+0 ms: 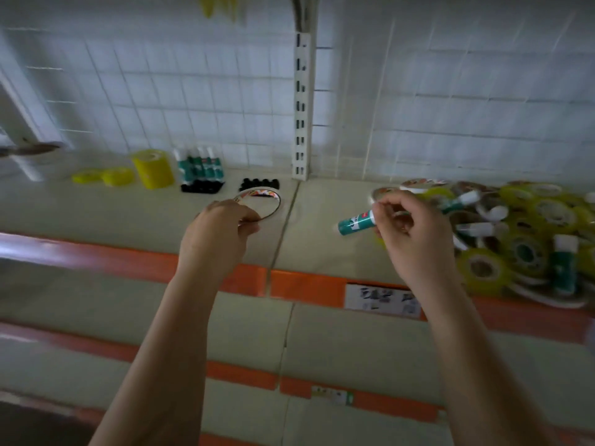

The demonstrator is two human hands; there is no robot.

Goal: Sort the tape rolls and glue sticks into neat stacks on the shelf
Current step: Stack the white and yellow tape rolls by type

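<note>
Far left on the shelf [96, 217]: two flat yellow tape rolls [103, 177] lying side by side, holes facing up, then a taller yellow stack [154, 169] standing upright just right of them. Next, a row of glue sticks [200, 167] standing vertical, white caps up, packed tight near the back grid wall [167, 101]; small black pieces [259, 184] sit just right of them on the shelf. Left hand [222, 233] pinches a thin patterned tape ring [259, 204] by its near-left rim; ring is tilted up, its hole facing roughly toward the camera, hovering in front of the black pieces, near the seam between shelf panels. Bare shelf surface around and in front of it, out to the orange front edge [302, 288]. White slotted upright [302, 107] stands at the back above the seam. Right hand [409, 233], fingers curled, grips a green glue stick [355, 222]; long axis runs low-left to high-right, green base pointing left, the far end blurred. Open shelf below and left of it. Right end: loose pile [521, 239] of yellow tape rolls and glue sticks at mixed angles, reaching the front edge. A price label [383, 299] sits on the orange edge beneath the right hand.
</note>
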